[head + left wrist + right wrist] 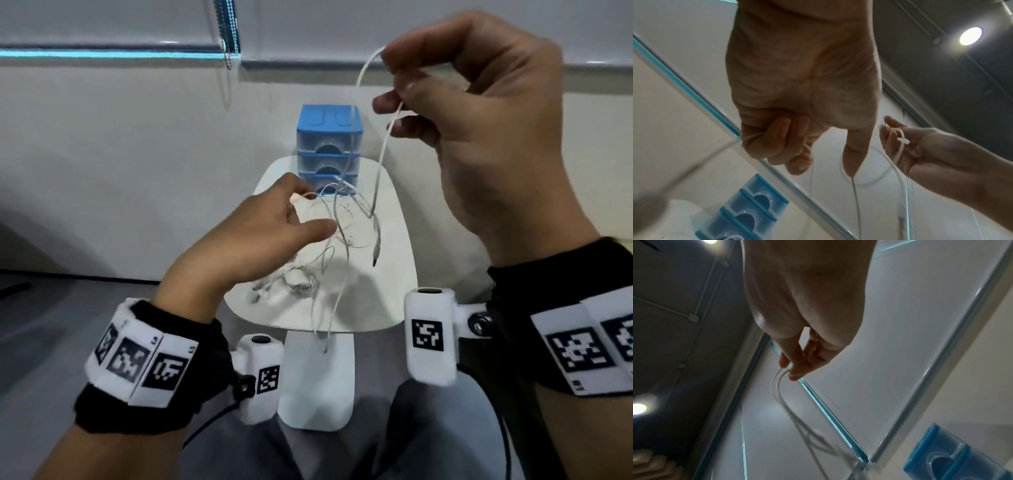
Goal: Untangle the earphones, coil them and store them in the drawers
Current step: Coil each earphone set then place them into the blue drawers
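My right hand (479, 113) is pinching the earphones (363, 205); my left hand (270, 226) is gripping lower strands. Tangle is hanging before the drawers (329, 144). Untangling ongoing; coiling, storing pending.

The drawers (328, 149) stand at the back of the table (394, 274). A coil (301, 279) lies on the table before them. The tangled earphones (346, 219) hang above the table, between the left hand (260, 233), low, and the right hand (479, 113), higher.
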Demonstrator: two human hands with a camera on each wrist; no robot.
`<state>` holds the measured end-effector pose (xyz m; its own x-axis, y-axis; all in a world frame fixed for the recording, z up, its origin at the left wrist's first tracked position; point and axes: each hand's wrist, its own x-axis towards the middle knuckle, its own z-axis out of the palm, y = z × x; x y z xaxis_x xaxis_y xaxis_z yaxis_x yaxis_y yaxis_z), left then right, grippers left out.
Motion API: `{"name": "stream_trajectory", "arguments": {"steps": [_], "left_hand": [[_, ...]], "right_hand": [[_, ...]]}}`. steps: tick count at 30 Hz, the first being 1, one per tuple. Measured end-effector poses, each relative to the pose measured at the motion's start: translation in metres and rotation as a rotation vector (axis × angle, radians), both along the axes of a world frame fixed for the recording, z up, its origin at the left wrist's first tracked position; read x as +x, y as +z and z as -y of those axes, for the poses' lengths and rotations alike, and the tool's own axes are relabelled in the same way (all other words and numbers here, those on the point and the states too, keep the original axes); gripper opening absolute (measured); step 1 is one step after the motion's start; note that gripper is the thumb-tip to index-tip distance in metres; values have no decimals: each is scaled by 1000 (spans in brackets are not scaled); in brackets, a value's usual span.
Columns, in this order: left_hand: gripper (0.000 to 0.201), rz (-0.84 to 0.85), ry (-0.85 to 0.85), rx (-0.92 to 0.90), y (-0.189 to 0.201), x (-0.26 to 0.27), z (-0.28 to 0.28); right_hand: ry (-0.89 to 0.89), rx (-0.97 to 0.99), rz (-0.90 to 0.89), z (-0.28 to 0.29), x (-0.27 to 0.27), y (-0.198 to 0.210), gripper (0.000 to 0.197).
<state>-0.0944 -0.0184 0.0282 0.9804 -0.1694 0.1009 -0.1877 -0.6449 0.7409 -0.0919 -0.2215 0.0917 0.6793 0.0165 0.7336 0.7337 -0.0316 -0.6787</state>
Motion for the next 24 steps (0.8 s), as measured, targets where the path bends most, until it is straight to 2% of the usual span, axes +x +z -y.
{"name": "stream_trajectory", "arguments": {"steps": [2, 3, 6, 9, 12, 16, 18, 21, 24], "left_hand": [[67, -49, -76, -37, -4, 0, 3], [68, -77, -146, -88, -5, 0, 4], [45, -134, -301, -119, -6, 2, 7], [6, -143, -245, -142, -8, 8, 12], [27, -74, -75, -86, -16, 22, 6], [37, 47, 86, -108, -8, 35, -8], [43, 102, 70, -226, 3, 38, -11], [40, 172, 18, -469, 23, 37, -9], [35, 201, -30, -584, 45, 31, -6]], "right_hand": [[7, -3, -9, -6, 0, -1, 15], [1, -11, -17, -9, 0, -1, 16], [-64, -36, -43, -11, 4, -3, 19], [-177, 3, -52, -2, 16, -11, 28], [-348, 85, -78, 21, 35, -30, 38], [-587, 131, -140, 62, 60, -69, 44], [-661, 113, -195, 79, 67, -83, 42], [-769, 36, -262, 96, 74, -106, 36], [-794, -69, -508, 112, 86, -134, 29]]}}
